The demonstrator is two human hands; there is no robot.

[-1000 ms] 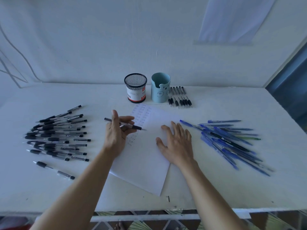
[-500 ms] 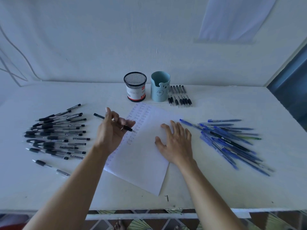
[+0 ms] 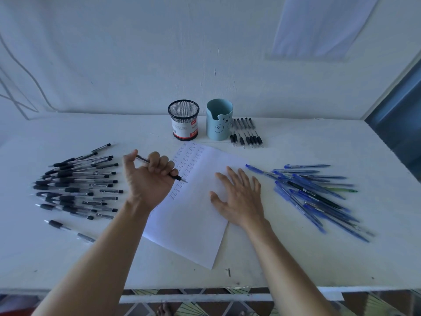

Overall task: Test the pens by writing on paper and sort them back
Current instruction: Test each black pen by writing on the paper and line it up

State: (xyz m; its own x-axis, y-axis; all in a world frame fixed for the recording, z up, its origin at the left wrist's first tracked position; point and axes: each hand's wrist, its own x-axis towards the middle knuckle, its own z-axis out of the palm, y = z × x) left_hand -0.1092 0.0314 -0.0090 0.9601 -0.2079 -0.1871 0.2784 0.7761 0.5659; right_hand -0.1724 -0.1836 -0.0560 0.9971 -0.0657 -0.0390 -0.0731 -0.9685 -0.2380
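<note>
A white sheet of paper (image 3: 200, 215) lies tilted in the middle of the table, with columns of the word "test" along its upper left. My left hand (image 3: 148, 179) grips a black pen (image 3: 176, 177), fingers curled round it, tip pointing down-right at the paper's left edge. My right hand (image 3: 239, 197) rests flat on the paper, fingers spread. A pile of black pens (image 3: 77, 183) lies at the left, a pile of blue pens (image 3: 316, 192) at the right.
A black mesh pen cup (image 3: 183, 119) and a light blue bear cup (image 3: 219, 119) stand at the back, with a row of black pens (image 3: 247, 133) beside the blue cup. One black pen (image 3: 68, 230) lies apart at front left. A small screw (image 3: 229, 272) lies near the front edge.
My left hand has turned the black pen from lying across its fingertips into a closed grip, tip now lowered toward the paper's left edge. My right hand stays flat on the paper.
</note>
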